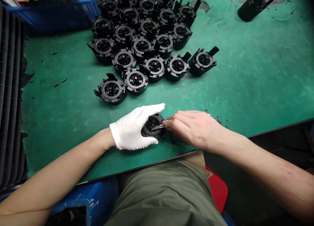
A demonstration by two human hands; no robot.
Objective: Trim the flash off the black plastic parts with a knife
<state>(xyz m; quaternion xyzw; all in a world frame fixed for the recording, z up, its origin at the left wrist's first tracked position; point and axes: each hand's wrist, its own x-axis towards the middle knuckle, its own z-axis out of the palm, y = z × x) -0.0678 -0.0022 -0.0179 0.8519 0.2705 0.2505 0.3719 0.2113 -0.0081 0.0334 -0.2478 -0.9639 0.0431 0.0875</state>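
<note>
My left hand point(133, 129), in a white glove, is wrapped round a round black plastic part point(150, 123) near the table's front edge. The part's ringed face with its central hub points up. From the right, my bare right hand point(190, 126) pinches a small metal tool point(159, 126) with a thin pointed blade. Its tip lies over the face of the black part, close to the hub. My right fingers cover the rest of the tool.
Several similar black parts point(136, 80) stand grouped on the green table point(235, 85) beyond my hands. Another black part point(251, 8) stands at the back right. A blue bin point(59, 16) is at the back left, beside black ribbed trays point(11, 88). A red stool point(218, 190) shows below.
</note>
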